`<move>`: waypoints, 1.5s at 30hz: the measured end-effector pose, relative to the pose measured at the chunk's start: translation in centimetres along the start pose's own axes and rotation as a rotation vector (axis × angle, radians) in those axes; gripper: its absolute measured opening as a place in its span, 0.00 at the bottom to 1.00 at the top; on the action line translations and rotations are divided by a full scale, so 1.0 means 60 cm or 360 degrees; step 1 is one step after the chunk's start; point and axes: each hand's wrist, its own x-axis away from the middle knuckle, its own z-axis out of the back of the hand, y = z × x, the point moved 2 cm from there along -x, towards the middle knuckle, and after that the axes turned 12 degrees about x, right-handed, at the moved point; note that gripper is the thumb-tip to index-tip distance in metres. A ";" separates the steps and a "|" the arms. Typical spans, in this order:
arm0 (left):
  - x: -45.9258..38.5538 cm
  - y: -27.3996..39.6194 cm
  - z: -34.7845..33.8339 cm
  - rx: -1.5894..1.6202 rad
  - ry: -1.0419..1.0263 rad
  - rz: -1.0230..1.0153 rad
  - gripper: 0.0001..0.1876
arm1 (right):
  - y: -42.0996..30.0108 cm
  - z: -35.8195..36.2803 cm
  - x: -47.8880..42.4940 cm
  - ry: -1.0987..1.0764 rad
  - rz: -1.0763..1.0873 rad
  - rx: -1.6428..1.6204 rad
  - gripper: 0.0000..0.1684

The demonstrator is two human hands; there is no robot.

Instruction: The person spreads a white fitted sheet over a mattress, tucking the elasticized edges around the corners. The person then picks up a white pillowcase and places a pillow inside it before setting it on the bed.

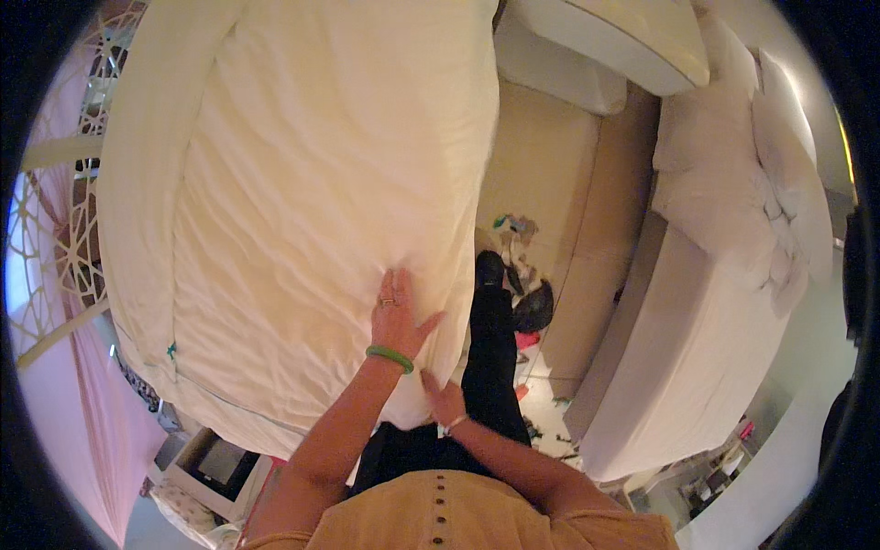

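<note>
A large cream cloth cover (295,172), wrinkled and seamed along its far left side, lies over a broad padded surface that looks like a bed or mattress. My left hand (399,313) presses flat on it near its right edge, fingers spread; a ring and a green bangle are on this arm. Lower down, at the near right corner, my right hand (442,400) touches the cover's edge, its fingers bent around the fabric. Whether the fingers pinch the cloth is blurred and partly hidden.
A second bed or mattress with pale fabric (687,330) stands to the right. Between them, on the tiled floor (543,179), lie a dark bag-like item (535,306) and scattered small things. A cream lattice screen (69,240) and pink curtain (103,412) are at left.
</note>
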 end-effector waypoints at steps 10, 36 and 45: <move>-0.198 -0.086 0.025 0.0155 0.0064 0.0106 0.31 | -0.051 0.059 -0.284 -0.0532 0.0672 -0.0065 0.30; 0.110 0.075 -0.139 0.3796 0.0722 0.1497 0.19 | -0.204 0.229 -0.142 -0.0988 0.0313 -0.0617 0.22; 0.092 0.098 0.030 0.3785 0.1619 0.1542 0.24 | -0.424 0.240 -0.265 -0.0785 -0.0105 -0.1010 0.31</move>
